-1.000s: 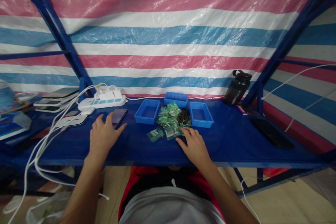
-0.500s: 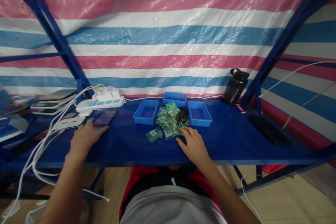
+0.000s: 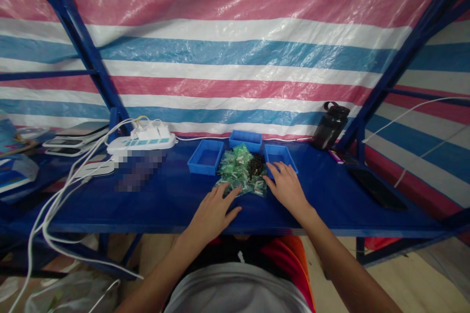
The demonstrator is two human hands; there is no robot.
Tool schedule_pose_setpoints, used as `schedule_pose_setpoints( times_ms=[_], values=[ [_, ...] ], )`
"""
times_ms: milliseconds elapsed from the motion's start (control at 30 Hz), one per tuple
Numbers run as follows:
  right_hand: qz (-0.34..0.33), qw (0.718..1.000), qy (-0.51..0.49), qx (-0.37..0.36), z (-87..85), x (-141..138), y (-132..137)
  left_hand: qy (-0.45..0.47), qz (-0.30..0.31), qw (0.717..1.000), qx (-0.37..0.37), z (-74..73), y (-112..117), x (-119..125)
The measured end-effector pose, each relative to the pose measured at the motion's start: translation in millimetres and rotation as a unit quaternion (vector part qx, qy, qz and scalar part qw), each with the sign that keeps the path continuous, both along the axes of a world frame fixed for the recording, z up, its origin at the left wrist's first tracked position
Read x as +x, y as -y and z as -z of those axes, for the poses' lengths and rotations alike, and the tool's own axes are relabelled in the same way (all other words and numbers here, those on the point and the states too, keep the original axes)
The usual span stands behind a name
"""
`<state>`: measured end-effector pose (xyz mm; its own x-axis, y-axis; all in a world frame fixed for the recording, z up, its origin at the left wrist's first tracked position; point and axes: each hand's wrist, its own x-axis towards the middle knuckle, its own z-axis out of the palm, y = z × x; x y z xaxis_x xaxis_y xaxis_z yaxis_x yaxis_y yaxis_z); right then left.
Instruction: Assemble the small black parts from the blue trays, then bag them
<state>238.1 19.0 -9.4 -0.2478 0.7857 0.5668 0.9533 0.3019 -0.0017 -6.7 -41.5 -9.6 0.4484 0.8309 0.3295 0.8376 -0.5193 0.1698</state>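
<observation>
My left hand point(image 3: 213, 211) is open, its fingertips at the near left edge of a heap of small green plastic packets point(image 3: 235, 168). My right hand point(image 3: 287, 187) is open too, fingers spread, just right of the heap and over the near side of the right blue tray point(image 3: 277, 152). On the heap's right part lies a cluster of small black pieces point(image 3: 256, 165), too small to name. Another blue tray point(image 3: 205, 156) stands left of the heap, and a third blue tray point(image 3: 245, 140) behind it. My left fingers partly cover the nearest packets.
A white power strip point(image 3: 141, 143) with plugs and cables point(image 3: 55, 205) takes up the table's left side. A dark bottle point(image 3: 330, 126) stands at the back right. Near the right end lies a flat black object point(image 3: 376, 188). Blue metal posts point(image 3: 389, 58) frame the table.
My left hand has moved right, from beside the phone to the packets' near edge. My right hand has shifted right and slightly up, off the packets toward the right tray.
</observation>
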Motion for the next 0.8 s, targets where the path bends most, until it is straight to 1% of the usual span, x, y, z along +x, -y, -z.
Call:
schedule_pose_setpoints(
  times_ms=[67,200,333,467,567,633,700,733,800],
  values=[
    [-0.013,1.0,0.019,-0.012,2.5,11,-3,-0.006,-0.027,1.0,0.01,1.3,-4,14],
    [-0.046,0.998,0.039,-0.024,2.4,25,0,-0.015,-0.063,0.998,0.019,1.1,-13,33],
    [-0.056,0.997,0.045,-0.024,2.1,28,5,-0.02,-0.096,0.995,0.022,-3.1,-22,47],
    [-0.063,0.997,0.033,-0.023,2.7,27,7,-0.02,-0.108,0.994,0.015,-7.3,-34,55],
    [-0.06,0.998,0.021,-0.003,-0.2,23,15,-0.025,-0.113,0.993,0.023,-7.7,-39,57],
    [-0.042,0.999,-0.001,0.026,-2.5,16,27,-0.025,-0.108,0.993,0.028,-6.7,-40,56],
    [-0.026,0.999,-0.028,0.035,-2.3,5,42,-0.024,-0.092,0.995,0.031,-5.3,-39,53],
    [-0.027,0.999,-0.035,0.023,-0.7,-2,50,-0.025,-0.081,0.996,0.032,-4.5,-38,51],
    [-0.053,0.998,-0.034,-0.025,5.0,-15,62,-0.026,-0.057,0.998,0.031,-3.2,-36,46]
  ],
)
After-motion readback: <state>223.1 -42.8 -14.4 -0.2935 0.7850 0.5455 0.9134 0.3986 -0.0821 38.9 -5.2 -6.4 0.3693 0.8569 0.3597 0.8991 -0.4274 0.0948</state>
